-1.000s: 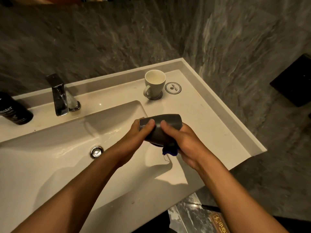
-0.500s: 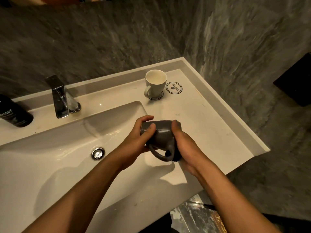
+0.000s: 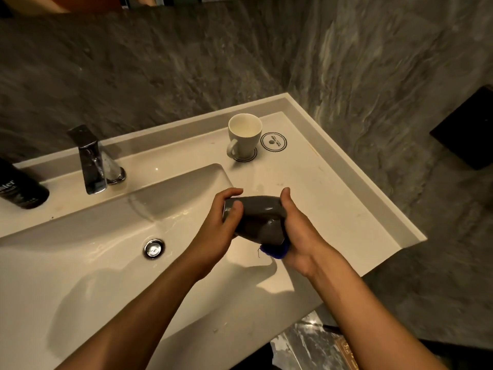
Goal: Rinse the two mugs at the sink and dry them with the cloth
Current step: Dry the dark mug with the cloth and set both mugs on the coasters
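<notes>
A dark grey mug [image 3: 257, 218] lies on its side in the air above the right edge of the sink basin [image 3: 80, 252]. My left hand [image 3: 216, 231] grips its left end. My right hand [image 3: 298, 233] wraps its right end and presses a blue cloth [image 3: 276, 251] against it; only a corner of the cloth shows under the mug. A white mug [image 3: 244, 134] stands upright on a round coaster [image 3: 246, 157] at the back right of the counter, apart from both hands.
A chrome tap [image 3: 92, 161] stands behind the basin, with a drain plug [image 3: 154, 248] in the basin floor. A black bottle [image 3: 18, 186] lies at the far left. A second round coaster [image 3: 274, 141] sits beside the white mug. Grey stone walls enclose the counter.
The grey mug has turned in my hands: its handle, which faced me half a second ago, has rotated out of sight, and the blue cloth shows again below it.
</notes>
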